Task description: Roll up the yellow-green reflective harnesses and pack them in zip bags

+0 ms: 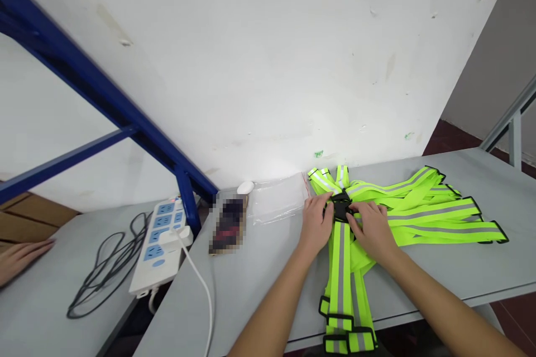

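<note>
Neon-yellow reflective straps [431, 216] with grey stripes lie in a pile on the grey table, several of them ending in black slider buckles. At the pile's left part sits a black plastic buckle [341, 210]. My left hand [317, 220] grips its left side with bent fingers. On the buckle's right side my right hand [372, 228] pinches with thumb and fingers. Two straps [341, 279] run from the buckle toward the table's front edge, where their black sliders hang slightly over. Whether the buckle is fully clasped cannot be made out.
A clear plastic bag [276, 201] lies left of the straps, beside a blurred phone-like object [229, 224] and a small white item [245, 187]. Further left are a power strip [161, 245], a black cable [106, 268], blue shelf posts [186, 201] and another person's hand [23, 259].
</note>
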Tool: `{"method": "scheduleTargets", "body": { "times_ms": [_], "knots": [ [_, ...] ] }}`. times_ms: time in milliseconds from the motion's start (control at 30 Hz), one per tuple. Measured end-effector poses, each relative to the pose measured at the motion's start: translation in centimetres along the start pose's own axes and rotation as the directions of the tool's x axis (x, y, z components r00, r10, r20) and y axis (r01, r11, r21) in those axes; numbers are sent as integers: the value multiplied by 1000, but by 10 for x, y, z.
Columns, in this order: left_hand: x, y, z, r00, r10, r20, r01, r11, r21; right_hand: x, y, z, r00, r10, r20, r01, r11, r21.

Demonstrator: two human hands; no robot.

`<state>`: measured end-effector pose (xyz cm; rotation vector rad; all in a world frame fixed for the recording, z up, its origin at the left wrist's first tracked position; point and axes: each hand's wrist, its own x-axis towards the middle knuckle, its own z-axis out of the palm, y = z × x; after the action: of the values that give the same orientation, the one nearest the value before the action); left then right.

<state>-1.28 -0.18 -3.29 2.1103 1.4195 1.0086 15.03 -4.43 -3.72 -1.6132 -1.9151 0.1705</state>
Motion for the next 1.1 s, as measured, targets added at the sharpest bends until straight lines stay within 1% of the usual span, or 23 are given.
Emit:
{"method": "scheduleTargets", "body": {
  "times_ms": [67,133,267,367,467,600,667,767,833,867,900,933,1000,1033,1100],
  "knots": [
    [1,-3,3,996,-11,88,7,999,51,0,0,0,1000,-24,-8,24,1000,17],
    [2,-6,5,987,-40,154,27,996,86,0,1,-1,999,-40,-16,40,998,46],
    [6,-12,7,980,-60,191,48,996,70,-2,3,-4,999,-34,-14,35,994,103],
    [9,-14,9,984,-25,176,23,1000,14,-4,3,-6,1000,-16,-13,17,993,120],
    [12,-13,11,994,2,111,1,1000,-30,-6,1,-7,1000,12,-9,-11,993,121],
    [15,-14,11,998,-37,47,38,999,-3,-6,0,-7,999,36,20,-38,990,137],
    [18,-15,7,997,-61,37,60,998,37,-5,1,-6,999,37,29,-41,988,149],
    [25,-15,-7,996,-54,70,47,994,98,-5,3,-2,999,30,36,-35,988,151],
    [31,-10,-20,994,1,108,-17,989,150,-4,4,1,999,26,34,-30,990,138],
    [33,-6,-26,988,52,148,-79,980,184,-4,5,2,999,23,30,-27,991,133],
    [35,-2,-31,971,114,208,-159,963,216,-4,5,3,999,21,25,-24,991,131],
    [36,3,-34,941,176,288,-248,939,239,-4,6,4,1000,19,22,-22,991,133],
    [39,11,-35,848,269,457,-405,885,231,-3,7,6,1000,18,25,-22,990,139],
    [40,13,-35,806,294,514,-450,868,210,-2,8,7,999,22,31,-26,989,143],
    [43,15,-33,750,330,573,-508,842,181,-1,10,8,998,34,52,-42,988,150]
  ]
}}
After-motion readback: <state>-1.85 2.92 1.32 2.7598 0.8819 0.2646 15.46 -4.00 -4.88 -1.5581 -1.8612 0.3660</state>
